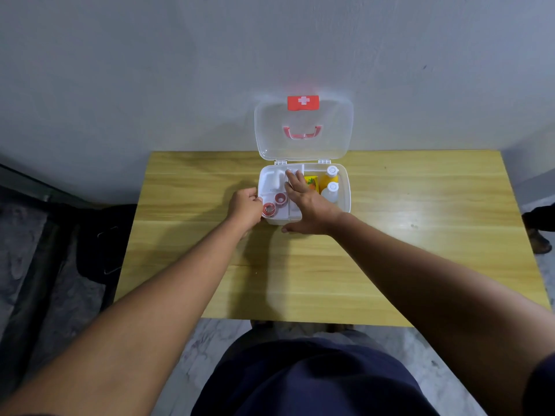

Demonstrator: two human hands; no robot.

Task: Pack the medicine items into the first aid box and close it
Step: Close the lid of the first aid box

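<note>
The white first aid box (346,187) stands open at the back of the table, its clear lid (303,145) upright against the wall. A white inner tray (271,181) sits in its left half with two red tape rolls (269,209) (280,198). To the right are a yellow carton (310,183) and two white-capped bottles (332,171) (332,190). My left hand (244,205) curls on the tray's left edge beside the nearer roll. My right hand (309,202) lies flat on the tray, fingers spread, thumb at the box's front wall.
The box rests on a yellow wooden table (390,235) pushed against a grey wall. A dark bag (99,235) lies on the floor to the left, and a shoe (540,240) shows at the right edge.
</note>
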